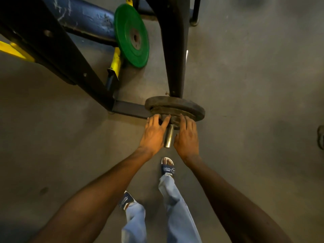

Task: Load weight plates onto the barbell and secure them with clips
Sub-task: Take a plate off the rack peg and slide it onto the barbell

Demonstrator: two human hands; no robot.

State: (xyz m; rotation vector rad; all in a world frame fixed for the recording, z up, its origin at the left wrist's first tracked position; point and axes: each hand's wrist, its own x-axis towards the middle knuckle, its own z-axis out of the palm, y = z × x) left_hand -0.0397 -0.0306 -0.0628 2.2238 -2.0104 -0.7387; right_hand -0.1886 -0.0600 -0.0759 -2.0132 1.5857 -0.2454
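The steel barbell sleeve [168, 136] points toward me at the centre of the view. A large dark weight plate [189, 106] sits on it against the rack, with a smaller dark plate [172, 119] in front of it. My left hand [153, 135] presses on the small plate's left side and my right hand [186, 135] on its right side, fingers spread over its face. The sleeve's end sticks out bare between my palms. No clip shows.
A green bumper plate [131, 35] leans against the blue and yellow bench frame [91, 18] at upper centre. Black rack posts [175, 50] rise behind the barbell. My sandalled feet [167, 166] stand on grey concrete floor below the sleeve. A dark object [320, 137] lies at the right edge.
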